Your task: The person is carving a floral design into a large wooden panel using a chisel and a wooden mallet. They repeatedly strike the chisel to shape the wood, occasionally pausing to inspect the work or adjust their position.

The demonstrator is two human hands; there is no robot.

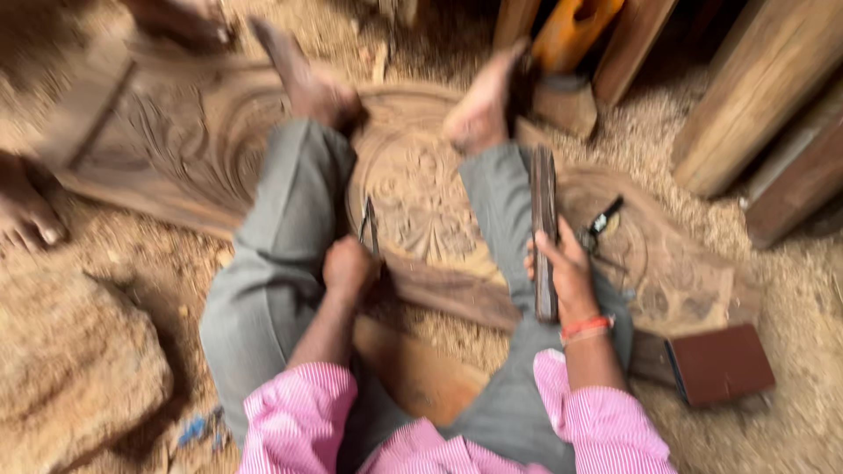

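A person sits on the ground with both legs over a big carved wood panel [413,189]. The panel lies flat in the middle, with round flower shapes cut into it. The picture is blurry.

The left hand [349,268] is a closed fist around a thin metal chisel [370,226]. The chisel stands almost upright, and its tip is at the near edge of the panel's round part. The right hand [569,274] has its fingers wrapped around a long dark wood block [544,230]. The block stands upright, just right of the right leg. An orange band [586,326] sits on the right wrist. Both sleeves are pink with thin stripes, and the trousers are grey.

Near and to the right, a flat dark red box [722,363] lies on the sawdust, just beside the panel. It is a rectangle with a dark edge. I cannot see any label on it. A small dark tool [601,221] lies on the right part of the panel. Far back stands an orange thing [575,31] between brown planks [760,92]. Another person's foot [26,211] shows at the far left. Sawdust [79,369] covers the ground all around.
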